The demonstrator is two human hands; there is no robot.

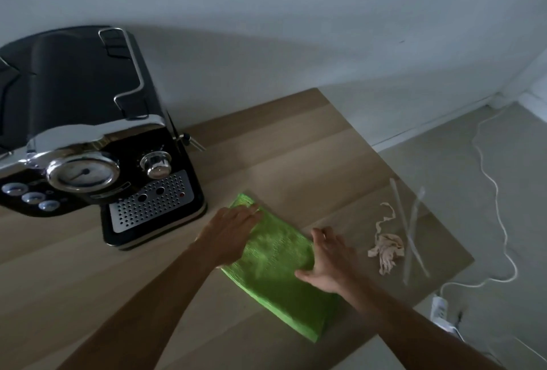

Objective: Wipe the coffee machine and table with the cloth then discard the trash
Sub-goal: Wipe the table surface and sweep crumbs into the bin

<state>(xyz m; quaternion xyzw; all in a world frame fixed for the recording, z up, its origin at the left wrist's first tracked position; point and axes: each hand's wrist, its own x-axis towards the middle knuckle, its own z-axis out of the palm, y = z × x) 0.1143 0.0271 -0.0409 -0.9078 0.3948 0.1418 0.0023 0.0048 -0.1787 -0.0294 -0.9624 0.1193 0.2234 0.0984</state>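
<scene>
Wiping rightward carelessly could, I judge, sweep the crumpled paper (pixel 386 251) and clear plastic strips (pixel 412 239) off the surface (pixel 296 147) onto the floor (pixel 444 168). My left hand (pixel 233 230) lies flat on the cloth (pixel 275 275), and my right hand (pixel 328 257) is spread along its edge. The cloth is bright green, folded and ribbed, beside the coffee machine (pixel 103 162).

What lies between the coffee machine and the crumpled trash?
The green cloth, with the left hand and right hand resting on it, seen in the head view.
</scene>
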